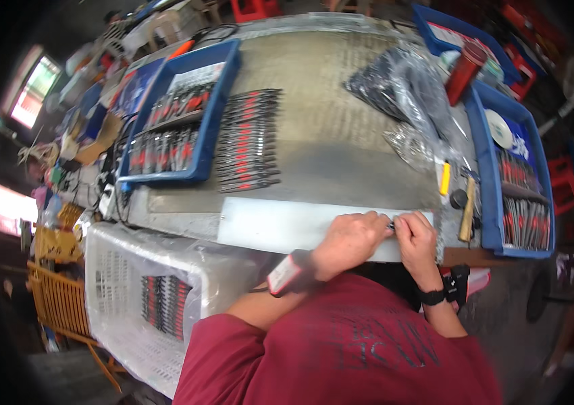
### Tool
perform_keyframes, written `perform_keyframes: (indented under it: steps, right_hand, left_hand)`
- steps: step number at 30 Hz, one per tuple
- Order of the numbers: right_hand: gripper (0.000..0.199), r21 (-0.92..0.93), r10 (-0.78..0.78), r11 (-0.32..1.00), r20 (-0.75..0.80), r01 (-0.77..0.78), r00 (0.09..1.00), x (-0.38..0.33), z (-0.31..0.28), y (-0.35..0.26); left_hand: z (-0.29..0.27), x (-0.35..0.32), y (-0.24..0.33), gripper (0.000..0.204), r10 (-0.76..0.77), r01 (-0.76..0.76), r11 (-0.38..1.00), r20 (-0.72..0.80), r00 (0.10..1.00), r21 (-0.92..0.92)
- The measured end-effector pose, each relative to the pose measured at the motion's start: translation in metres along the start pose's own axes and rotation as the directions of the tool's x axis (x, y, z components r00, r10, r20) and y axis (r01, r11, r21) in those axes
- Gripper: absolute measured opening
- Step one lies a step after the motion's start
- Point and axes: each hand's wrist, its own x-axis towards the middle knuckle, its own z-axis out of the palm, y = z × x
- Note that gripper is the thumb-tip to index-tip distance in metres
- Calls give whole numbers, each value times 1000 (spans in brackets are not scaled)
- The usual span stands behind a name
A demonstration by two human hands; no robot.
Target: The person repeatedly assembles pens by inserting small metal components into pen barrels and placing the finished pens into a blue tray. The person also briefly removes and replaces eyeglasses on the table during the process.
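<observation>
Over the right part of a white board (273,223) at the table's near edge, my two hands are close together. A small dark piece (391,227) shows between their fingertips, mostly hidden, so its kind is unclear. My left hand (353,237) is closed in a pinch at its left side. From the right, my right hand (416,241) pinches it with thumb and fingers. Beyond the board, left of the middle, a stacked row of slim black-and-red pieces (248,142) lies on the table.
Left stands a blue tray (214,128) of black-and-red pieces; another blue tray (531,252) is at right. A hammer (467,209), yellow-handled tool (445,179), red cylinder (466,71) and plastic bags (408,88) lie nearby. A plastic-lined white basket (108,290) sits below the table's left.
</observation>
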Motion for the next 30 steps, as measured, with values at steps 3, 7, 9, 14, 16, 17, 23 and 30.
perform_keyframes:
  steps: [3, 7, 9, 14, 16, 17, 23, 30]
  right_hand:
    - [10, -7, 24, 1000, 9, -24, 1000, -4, 4, 4]
    - [21, 82, 94, 992, -9, -93, 996, -8, 8, 12]
    - [26, 126, 143, 983, -75, -133, 987, -10, 11, 16]
    - [29, 85, 182, 980, -14, -180, 983, -14, 9, 23]
    - [28, 96, 129, 988, -45, -125, 991, -14, 11, 25]
    - [28, 111, 114, 988, -58, -107, 992, -15, 12, 25]
    - [27, 155, 199, 968, -4, -195, 980, -15, 9, 28]
    - [25, 290, 244, 932, -49, -219, 969, -15, 13, 33]
  left_hand:
    - [-2, -2, -4, 17, 22, -23, 999, -12, 1000, -25]
    - [-9, -2, -14, 18, -21, 23, 998, 34, 999, -55]
    - [-14, 0, -23, 19, -68, 70, 995, 26, 997, -72]
    - [-34, 12, -67, 19, -175, 191, 975, -134, 975, 115]
    - [-45, 18, -89, 26, -282, 305, 933, -142, 949, 190]
    - [-48, 20, -99, 23, -327, 364, 904, -188, 926, 222]
    - [-72, 31, -169, 17, -281, 426, 840, -402, 872, 337]
    - [-86, 16, -234, 12, -201, 399, 771, -405, 892, 496]
